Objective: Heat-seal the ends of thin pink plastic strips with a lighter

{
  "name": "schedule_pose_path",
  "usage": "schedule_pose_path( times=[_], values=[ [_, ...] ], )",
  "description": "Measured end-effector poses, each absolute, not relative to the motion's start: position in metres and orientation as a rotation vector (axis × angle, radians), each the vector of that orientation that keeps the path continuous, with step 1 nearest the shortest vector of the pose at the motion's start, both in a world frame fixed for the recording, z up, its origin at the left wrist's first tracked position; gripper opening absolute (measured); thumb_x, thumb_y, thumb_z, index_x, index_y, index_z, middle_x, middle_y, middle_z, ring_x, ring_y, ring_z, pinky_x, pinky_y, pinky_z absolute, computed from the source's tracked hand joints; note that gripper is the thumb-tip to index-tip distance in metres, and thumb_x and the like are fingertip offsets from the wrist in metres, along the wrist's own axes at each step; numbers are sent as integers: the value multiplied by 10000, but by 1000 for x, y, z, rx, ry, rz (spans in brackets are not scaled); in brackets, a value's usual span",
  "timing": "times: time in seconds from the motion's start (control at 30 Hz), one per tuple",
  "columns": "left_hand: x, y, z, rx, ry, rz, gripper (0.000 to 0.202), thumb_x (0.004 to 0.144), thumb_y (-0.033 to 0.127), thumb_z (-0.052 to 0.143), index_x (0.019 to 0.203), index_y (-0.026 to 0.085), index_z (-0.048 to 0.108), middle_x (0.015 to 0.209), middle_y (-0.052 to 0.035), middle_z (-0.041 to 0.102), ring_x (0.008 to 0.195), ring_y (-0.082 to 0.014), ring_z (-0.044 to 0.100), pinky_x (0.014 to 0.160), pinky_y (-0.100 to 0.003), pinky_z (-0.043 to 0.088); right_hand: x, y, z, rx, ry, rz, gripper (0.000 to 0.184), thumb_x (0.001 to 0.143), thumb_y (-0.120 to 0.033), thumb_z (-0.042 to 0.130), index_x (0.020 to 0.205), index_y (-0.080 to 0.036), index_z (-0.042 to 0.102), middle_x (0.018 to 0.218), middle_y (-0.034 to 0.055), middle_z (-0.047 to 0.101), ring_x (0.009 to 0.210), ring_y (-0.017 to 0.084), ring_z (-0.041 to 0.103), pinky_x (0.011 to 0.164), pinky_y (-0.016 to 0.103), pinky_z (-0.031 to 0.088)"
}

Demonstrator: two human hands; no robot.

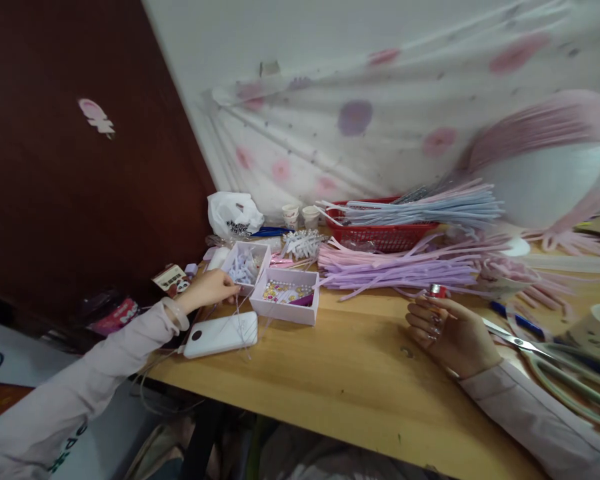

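Note:
My left hand [211, 291] is closed in a pinch beside a white box of pale lilac pieces [245, 265]. Thin pale cord [239, 319] runs down from its fingertips across a white power bank [221, 335]. Just right of that hand is a second white box [285, 312] with small gold and purple trinkets in it. Over the table's right half, my right hand [453, 332] is wrapped round a lighter [437, 291], whose red and metal top shows above the fingers. Scissors [523, 343] with pale handles lie beside my right wrist.
Bundles of purple and pink fuzzy stems [400, 273] lie behind the boxes. A red basket [380, 237] bears light blue stems. Paper cups [291, 215] and a white plastic bag [235, 213] stand by the wall. A pink-wigged white head form [555, 180] is at the right.

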State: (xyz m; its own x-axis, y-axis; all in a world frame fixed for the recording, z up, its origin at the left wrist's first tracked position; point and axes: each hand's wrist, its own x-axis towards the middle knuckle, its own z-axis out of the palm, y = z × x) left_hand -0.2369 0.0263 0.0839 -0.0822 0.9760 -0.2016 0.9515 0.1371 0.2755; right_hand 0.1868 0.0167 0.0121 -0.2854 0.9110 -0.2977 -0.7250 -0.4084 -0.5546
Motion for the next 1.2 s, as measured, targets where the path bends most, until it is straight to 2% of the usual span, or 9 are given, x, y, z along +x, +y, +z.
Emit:
schedule_pose_path(
  times=[0.1,0.23,0.4,0.5,0.63,0.73,0.83,1.0,1.2],
  values=[
    [-238,27,87,1703,2022,268,280,675,402,517,586,158,620,632,-35,677,464,-116,528,445,-211,361,189,17,10,-709,-400,1881,227,674,-144,619,603,-198,411,510,-55,282,410,74,274,355,213,310],
    [-245,27,128,1756,2036,483,266,679,401,535,627,149,604,661,-30,676,514,-119,542,446,-204,372,190,19,8,-693,-517,1864,194,695,-176,609,615,-199,434,531,-57,259,412,75,275,361,212,313],
    [-228,21,205,2030,1936,1035,221,791,304,483,803,105,577,665,5,644,640,-94,587,713,-263,472,188,19,13,-660,-531,1871,231,705,-203,617,593,-195,416,534,-63,233,415,69,236,356,197,284],
    [-186,17,246,2339,1968,1217,291,828,340,479,842,87,621,655,38,609,634,-52,545,776,-298,453,191,21,19,-647,-581,1918,248,729,-353,612,629,-183,462,542,-67,239,417,61,194,331,167,207],
    [-101,23,267,2622,1869,1230,304,820,367,515,874,113,673,708,41,612,709,-96,569,803,-337,433,202,28,23,-654,-714,1913,409,733,-573,523,635,-179,482,509,-79,226,402,57,137,321,158,146],
    [-29,38,241,2733,1635,1331,245,832,318,538,858,120,680,771,-23,649,771,-152,598,789,-330,441,216,35,21,-660,-762,1830,506,755,-637,435,512,-202,347,443,-88,171,379,55,79,305,167,113],
    [27,53,182,2663,1569,1216,222,866,269,488,804,150,665,761,-67,674,755,-192,622,716,-324,458,231,41,18,-696,-739,1743,535,764,-652,375,473,-216,268,395,-88,148,358,59,69,296,179,100],
    [53,57,83,2568,1408,1116,191,875,216,463,859,182,650,848,-71,704,759,-189,643,663,-306,479,235,43,18,-756,-711,1729,522,776,-631,331,469,-217,250,380,-74,212,349,59,102,300,178,126],
    [26,41,37,2514,1417,1542,163,865,192,465,883,202,627,857,-56,695,791,-192,642,703,-317,497,219,38,10,-909,-728,1727,506,799,-630,315,514,-213,296,378,-97,191,345,52,60,299,165,84]
  ],
)
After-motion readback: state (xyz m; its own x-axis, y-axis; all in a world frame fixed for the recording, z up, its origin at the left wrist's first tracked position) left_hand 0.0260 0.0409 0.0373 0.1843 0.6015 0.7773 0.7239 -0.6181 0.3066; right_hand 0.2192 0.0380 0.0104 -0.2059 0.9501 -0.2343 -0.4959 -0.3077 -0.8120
